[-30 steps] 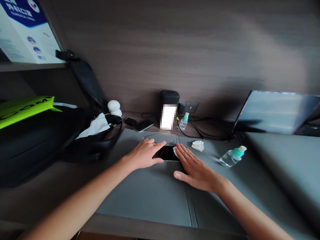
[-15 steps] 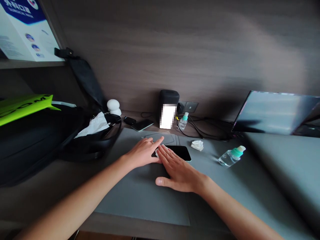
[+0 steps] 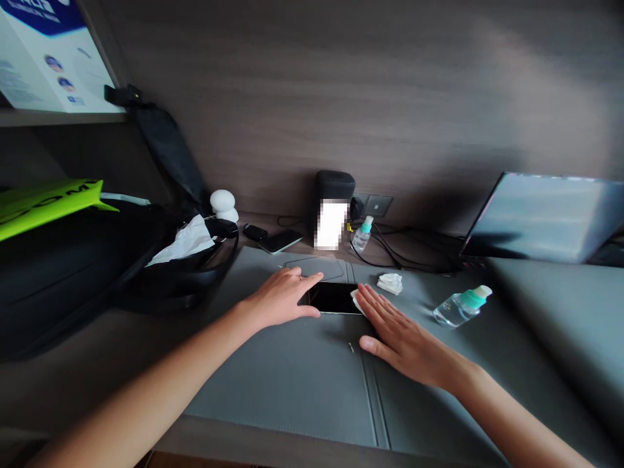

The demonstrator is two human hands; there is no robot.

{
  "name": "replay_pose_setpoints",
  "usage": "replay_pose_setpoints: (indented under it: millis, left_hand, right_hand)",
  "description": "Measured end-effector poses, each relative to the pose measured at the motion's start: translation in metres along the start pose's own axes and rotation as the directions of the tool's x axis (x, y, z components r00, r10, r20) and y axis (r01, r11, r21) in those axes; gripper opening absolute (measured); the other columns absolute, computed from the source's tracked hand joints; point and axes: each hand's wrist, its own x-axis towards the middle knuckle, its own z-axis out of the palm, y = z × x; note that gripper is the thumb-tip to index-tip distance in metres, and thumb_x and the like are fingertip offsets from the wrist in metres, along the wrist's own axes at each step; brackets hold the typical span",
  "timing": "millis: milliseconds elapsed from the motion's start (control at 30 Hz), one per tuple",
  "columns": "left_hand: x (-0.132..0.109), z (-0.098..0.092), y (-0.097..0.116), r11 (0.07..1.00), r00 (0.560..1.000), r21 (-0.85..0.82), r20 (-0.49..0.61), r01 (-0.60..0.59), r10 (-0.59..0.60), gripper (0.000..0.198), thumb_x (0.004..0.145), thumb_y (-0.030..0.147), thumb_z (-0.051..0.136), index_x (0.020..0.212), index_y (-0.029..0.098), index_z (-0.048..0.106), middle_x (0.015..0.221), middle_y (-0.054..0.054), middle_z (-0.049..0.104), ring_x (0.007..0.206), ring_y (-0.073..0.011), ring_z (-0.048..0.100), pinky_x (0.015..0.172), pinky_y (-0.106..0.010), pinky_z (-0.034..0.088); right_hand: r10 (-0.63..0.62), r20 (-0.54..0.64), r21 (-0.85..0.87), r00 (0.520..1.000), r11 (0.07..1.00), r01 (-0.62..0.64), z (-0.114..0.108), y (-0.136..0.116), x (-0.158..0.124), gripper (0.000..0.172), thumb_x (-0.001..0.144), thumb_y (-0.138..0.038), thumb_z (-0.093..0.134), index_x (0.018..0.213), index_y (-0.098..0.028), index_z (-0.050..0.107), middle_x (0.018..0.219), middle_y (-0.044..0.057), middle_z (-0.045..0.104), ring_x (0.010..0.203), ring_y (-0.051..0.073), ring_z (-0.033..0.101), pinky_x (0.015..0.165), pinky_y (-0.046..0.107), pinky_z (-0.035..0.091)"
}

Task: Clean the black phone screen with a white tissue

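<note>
A dark-screened smartphone [image 3: 334,298] lies face up on the grey desk mat [image 3: 292,377]. My left hand [image 3: 277,296] grips its left end, thumb at the near edge and forefinger at the far edge. Beneath the flat, extended fingers of my right hand [image 3: 402,331] is a white tissue [image 3: 357,300], pressed on the phone's right end; only its left margin shows. The right thumb sticks out over the mat, off the phone. Just beyond my right fingertips sits a crumpled white tissue [image 3: 390,283].
A clear spray bottle [image 3: 461,307] lies at the right, and a smaller bottle [image 3: 361,235] stands near cables at the back. Behind are a black speaker-like object [image 3: 335,184] and a second phone [image 3: 281,241]. A black bag [image 3: 73,279] fills the left; a laptop [image 3: 546,218] stands right.
My right hand has slid rightward along the phone with the tissue, from its left part to its right end. The screen's middle is now uncovered. My left hand keeps its place.
</note>
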Motion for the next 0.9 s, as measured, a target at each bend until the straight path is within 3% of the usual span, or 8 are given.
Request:
replay_pose_setpoints:
  millis: [100, 267, 367, 667, 900]
  left_hand:
    - [0.001, 0.000, 0.000, 1.000, 1.000, 0.006, -0.001, 0.010, -0.010, 0.077, 0.081, 0.058, 0.068, 0.145, 0.022, 0.044, 0.100, -0.010, 0.065, 0.093, -0.0269, 0.063, 0.081, -0.035, 0.049]
    - [0.002, 0.004, -0.001, 1.000, 0.999, 0.007, -0.039, -0.018, 0.018, 0.102, 0.079, 0.057, 0.071, 0.156, 0.022, 0.014, 0.106, -0.011, 0.068, 0.096, -0.0292, 0.061, 0.082, -0.037, 0.047]
    - [0.002, 0.005, 0.000, 0.999, 0.998, 0.028, -0.048, -0.028, 0.029, 0.107, 0.080, 0.054, 0.071, 0.156, 0.019, 0.005, 0.109, -0.013, 0.069, 0.097, -0.0300, 0.059, 0.083, -0.038, 0.046]
    - [0.001, 0.005, 0.000, 0.991, 0.987, 0.113, -0.139, -0.069, 0.084, 0.113, 0.078, 0.053, 0.075, 0.155, 0.020, -0.001, 0.141, -0.014, 0.050, 0.111, -0.0310, 0.052, 0.091, -0.040, 0.042]
    - [0.001, 0.007, -0.006, 0.983, 0.983, 0.118, -0.102, -0.141, 0.154, 0.101, 0.082, 0.053, 0.072, 0.154, 0.017, 0.012, 0.116, -0.012, 0.066, 0.104, -0.0299, 0.054, 0.087, -0.039, 0.041]
  right_hand:
    - [0.035, 0.072, 0.011, 0.997, 0.999, -0.036, -0.003, 0.002, 0.012, 0.081, 0.097, -0.062, 0.036, 0.157, -0.019, 0.003, 0.161, 0.011, 0.007, 0.148, 0.031, 0.009, 0.120, 0.052, 0.020]
    - [0.022, 0.093, 0.034, 0.995, 0.999, -0.025, -0.004, -0.011, 0.034, 0.096, 0.090, -0.073, 0.039, 0.156, -0.009, 0.011, 0.160, 0.017, 0.008, 0.148, 0.034, 0.008, 0.120, 0.052, 0.020]
    - [-0.005, 0.079, 0.046, 0.997, 0.999, 0.002, -0.005, -0.025, 0.046, 0.104, 0.086, -0.078, 0.039, 0.155, -0.003, 0.017, 0.159, 0.021, 0.010, 0.148, 0.036, 0.008, 0.120, 0.053, 0.020]
    - [-0.134, 0.106, 0.119, 0.985, 0.985, 0.121, -0.006, -0.060, 0.076, 0.112, 0.083, -0.083, 0.035, 0.153, 0.003, 0.017, 0.159, 0.023, 0.007, 0.149, 0.034, 0.003, 0.123, 0.048, 0.013]
    - [-0.186, 0.145, 0.144, 0.972, 0.976, 0.166, -0.011, -0.063, 0.057, 0.108, 0.084, -0.080, 0.039, 0.153, 0.001, 0.020, 0.160, 0.022, 0.009, 0.149, 0.034, 0.005, 0.123, 0.046, 0.012]
